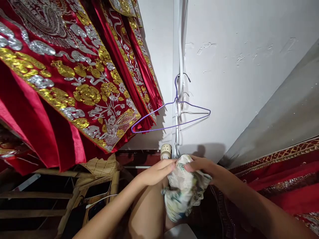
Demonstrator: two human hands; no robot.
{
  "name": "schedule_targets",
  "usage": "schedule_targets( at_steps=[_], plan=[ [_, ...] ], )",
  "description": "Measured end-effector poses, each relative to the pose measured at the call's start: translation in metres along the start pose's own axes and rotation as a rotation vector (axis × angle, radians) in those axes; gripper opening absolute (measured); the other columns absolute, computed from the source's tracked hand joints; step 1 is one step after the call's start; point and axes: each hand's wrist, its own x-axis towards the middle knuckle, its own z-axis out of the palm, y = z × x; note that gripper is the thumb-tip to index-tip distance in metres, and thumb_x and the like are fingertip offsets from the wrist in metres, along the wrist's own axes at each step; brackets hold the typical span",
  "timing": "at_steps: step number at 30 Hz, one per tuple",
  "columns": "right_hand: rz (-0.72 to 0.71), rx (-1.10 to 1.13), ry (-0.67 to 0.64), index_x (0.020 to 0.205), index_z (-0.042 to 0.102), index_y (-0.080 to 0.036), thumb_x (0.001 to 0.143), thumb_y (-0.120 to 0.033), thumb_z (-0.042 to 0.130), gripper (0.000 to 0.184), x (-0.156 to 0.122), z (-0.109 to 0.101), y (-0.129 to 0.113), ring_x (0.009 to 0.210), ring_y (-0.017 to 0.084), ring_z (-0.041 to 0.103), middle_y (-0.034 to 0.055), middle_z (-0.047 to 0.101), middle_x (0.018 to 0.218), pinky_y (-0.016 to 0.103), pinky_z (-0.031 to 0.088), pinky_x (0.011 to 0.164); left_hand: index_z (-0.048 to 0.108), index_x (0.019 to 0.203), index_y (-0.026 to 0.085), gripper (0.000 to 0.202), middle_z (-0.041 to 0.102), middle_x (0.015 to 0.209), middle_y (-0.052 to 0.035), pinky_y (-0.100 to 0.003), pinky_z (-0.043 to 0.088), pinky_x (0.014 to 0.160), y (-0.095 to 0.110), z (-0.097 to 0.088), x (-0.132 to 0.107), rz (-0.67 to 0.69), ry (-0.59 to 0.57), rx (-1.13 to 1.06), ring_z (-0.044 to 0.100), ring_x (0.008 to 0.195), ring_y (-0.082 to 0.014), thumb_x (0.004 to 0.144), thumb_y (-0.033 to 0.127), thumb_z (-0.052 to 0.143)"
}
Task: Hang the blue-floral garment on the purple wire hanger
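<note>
Both of my hands hold a crumpled piece of pale patterned cloth (183, 189) with green and dark prints, low in the middle of the view. My left hand (159, 172) grips its upper left edge with closed fingers. My right hand (201, 167) pinches the top of the bundle from the right. The cloth hangs down over my bare knee (147, 212). Above the hands an empty purple wire hanger (174, 114) hangs from a hook on the white wall.
Red satin garments (74, 83) with gold and silver embroidery hang at the left. A red embroidered fabric (286, 176) lies at the right. A wooden chair frame (94, 186) stands lower left. A white cable (178, 66) runs down the wall to a round socket (166, 151).
</note>
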Motion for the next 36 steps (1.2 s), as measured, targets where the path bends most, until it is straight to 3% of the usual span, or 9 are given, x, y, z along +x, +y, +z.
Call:
schedule_targets(
  at_steps=[4,7,9,11,14,20,25,30,36],
  plan=[
    [0.095,-0.326,-0.168,0.066,0.071,-0.017,0.056,-0.03,0.082,0.02,-0.02,-0.029,-0.032,0.058,0.017,0.061,0.0033,0.069,0.066,0.028,0.049,0.054,0.069,0.069,0.017,0.037,0.061,0.062,0.0006,-0.023,0.039,0.057,-0.011,-0.014,-0.019,-0.077,-0.166,0.339,0.053,0.058,-0.0143,0.087,0.05,0.069],
    [-0.22,-0.606,0.209,0.069,0.072,-0.019,0.068,-0.022,0.074,0.004,-0.006,-0.056,-0.043,0.053,0.014,0.053,-0.0008,0.061,0.059,0.023,0.039,0.048,0.065,0.065,0.02,0.024,0.06,0.061,0.0014,-0.024,0.033,0.055,-0.006,-0.029,-0.045,-0.162,-0.064,0.586,0.051,0.054,-0.014,0.082,0.035,0.073],
    [-0.377,-0.67,0.469,0.095,0.077,-0.021,0.071,-0.014,0.067,0.027,0.021,-0.073,-0.039,0.052,0.012,0.049,-0.0033,0.059,0.061,0.023,0.039,0.05,0.067,0.071,0.023,0.013,0.067,0.069,-0.0014,-0.026,0.035,0.06,0.004,-0.038,-0.061,-0.244,0.026,0.746,0.058,0.061,-0.0179,0.082,0.029,0.069],
    [-0.434,-0.718,0.55,0.125,0.072,-0.022,0.07,-0.01,0.062,0.057,0.053,-0.087,-0.028,0.06,0.015,0.056,-0.0006,0.068,0.076,0.027,0.047,0.061,0.067,0.076,0.024,0.013,0.07,0.075,-0.0041,-0.027,0.035,0.062,0.015,-0.047,-0.073,-0.344,0.102,0.88,0.062,0.066,-0.0213,0.087,0.028,0.061],
    [-0.424,-0.791,0.486,0.125,0.074,-0.022,0.074,-0.012,0.057,0.054,0.083,-0.103,-0.011,0.101,0.025,0.068,0.0076,0.076,0.113,0.035,0.05,0.091,0.066,0.08,0.025,0.023,0.07,0.076,-0.0066,-0.029,0.037,0.064,0.025,-0.059,-0.076,-0.41,0.202,0.981,0.063,0.066,-0.0234,0.094,0.033,0.05],
    [-0.401,-0.792,0.496,0.096,0.079,-0.017,0.066,-0.013,0.049,0.043,0.047,-0.113,-0.014,0.086,0.023,0.067,0.0033,0.078,0.091,0.028,0.045,0.071,0.052,0.076,0.023,0.025,0.069,0.103,-0.0164,-0.046,0.05,0.089,0.014,-0.083,-0.042,-0.218,0.499,1.028,0.066,0.098,-0.0337,0.093,0.04,0.045],
    [-0.34,-0.754,0.555,0.085,0.076,-0.017,0.059,-0.016,0.047,0.039,0.012,-0.107,-0.025,0.068,0.018,0.058,0.0017,0.071,0.075,0.026,0.037,0.056,0.045,0.072,0.023,0.017,0.06,0.142,-0.0186,-0.056,0.037,0.116,0.016,-0.083,-0.023,0.038,0.545,0.964,0.049,0.139,-0.0381,0.081,0.032,0.056],
    [-0.319,-0.769,0.655,0.085,0.076,-0.019,0.058,-0.014,0.048,0.039,0.015,-0.103,-0.014,0.066,0.018,0.057,0.0013,0.072,0.074,0.025,0.036,0.054,0.045,0.069,0.022,0.022,0.066,0.134,-0.0151,-0.051,0.041,0.114,0.038,-0.071,-0.022,0.152,0.607,0.911,0.059,0.129,-0.0344,0.085,0.031,0.056],
    [-0.498,-0.759,0.466,0.091,0.079,-0.019,0.067,-0.013,0.051,0.037,0.017,-0.073,0.002,0.067,0.019,0.061,0.0034,0.073,0.077,0.027,0.042,0.057,0.064,0.1,0.02,0.016,0.072,0.103,-0.0076,-0.035,0.053,0.089,0.063,-0.076,0.013,0.251,0.769,0.65,0.068,0.101,-0.0243,0.087,0.029,0.063]
  ],
)
